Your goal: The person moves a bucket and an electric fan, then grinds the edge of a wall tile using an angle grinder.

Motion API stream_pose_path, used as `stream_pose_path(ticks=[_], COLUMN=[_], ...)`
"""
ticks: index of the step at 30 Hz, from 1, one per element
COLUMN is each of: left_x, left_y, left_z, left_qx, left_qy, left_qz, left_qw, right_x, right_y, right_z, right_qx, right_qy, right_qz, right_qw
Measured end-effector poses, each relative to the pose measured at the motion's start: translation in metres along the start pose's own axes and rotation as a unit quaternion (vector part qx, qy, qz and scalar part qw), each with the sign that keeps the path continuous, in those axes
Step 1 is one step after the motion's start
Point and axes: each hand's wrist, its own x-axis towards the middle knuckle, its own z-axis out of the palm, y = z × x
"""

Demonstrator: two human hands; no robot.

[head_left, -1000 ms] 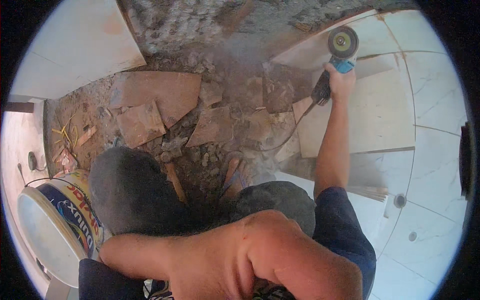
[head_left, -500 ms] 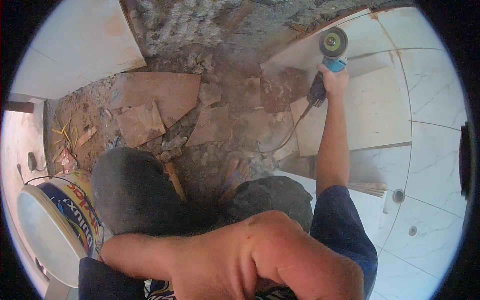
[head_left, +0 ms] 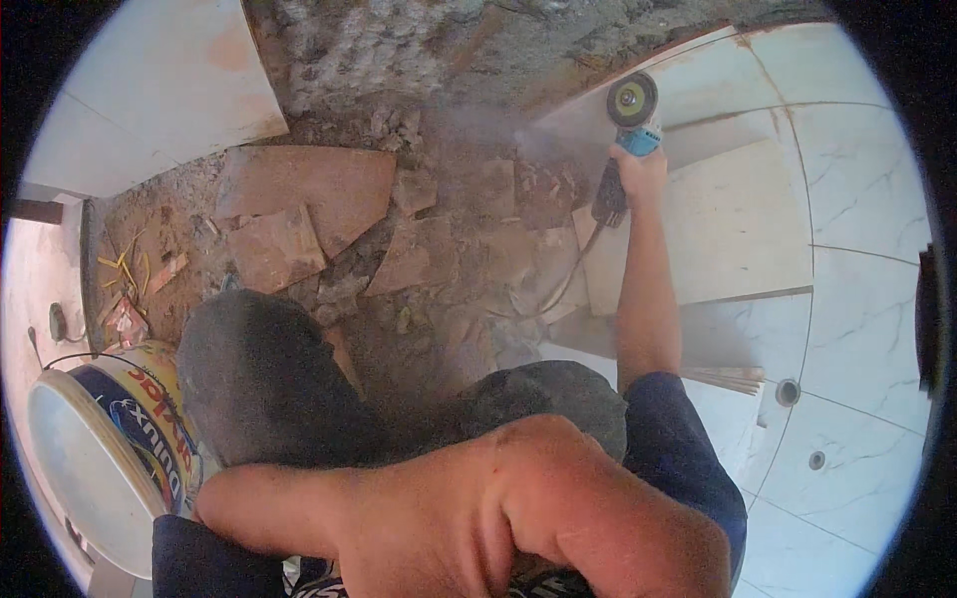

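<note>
My right arm is stretched far forward, with my right hand (head_left: 641,175) wrapped around the body of an angle grinder (head_left: 632,105). The grinder's round disc points away from me, beside the edge of a pale tiled wall (head_left: 673,85). From its back end a dark cord (head_left: 573,287) runs down toward the rubble. Close to the camera, my left forearm lies across the bottom of the view. My left hand (head_left: 598,488) is bent back toward me, and its fingers are hidden.
Broken brown tile pieces (head_left: 304,189) and rubble cover the ground ahead. A pale board (head_left: 708,229) leans at the right. My knees (head_left: 264,374) are bent before me. A lidded paint bucket (head_left: 95,448) stands at the left. Dust hangs near the far wall (head_left: 359,55).
The grinder and my right hand have shifted slightly left and nearer to me. Its cord has swung along. My left arm stays almost in place.
</note>
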Motion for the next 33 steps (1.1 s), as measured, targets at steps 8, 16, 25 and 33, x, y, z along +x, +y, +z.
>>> stream_pose_path(ticks=[8, 16, 25, 33], left_x=[0.000, 0.005, 0.010, 0.011], left_y=[-0.002, -0.003, -0.002, -0.001], left_z=[0.003, 0.010, 0.020, -0.001], left_qx=[-0.002, -0.036, -0.078, -0.042], left_qy=[0.000, 0.036, 0.076, -0.083], left_qz=[0.001, 0.022, 0.050, 0.042], left_qw=[1.000, 0.998, 0.993, 0.995], right_x=[0.012, 0.023, 0.019, 0.020], right_y=[-0.040, -0.050, -0.045, -0.019], right_z=[-0.049, -0.064, -0.052, -0.026], right_qx=[0.030, 0.092, 0.053, 0.014], right_qy=[0.027, 0.068, 0.056, 0.059], right_qz=[-0.005, -0.009, 0.005, -0.012], right_qw=[0.999, 0.993, 0.997, 0.998])
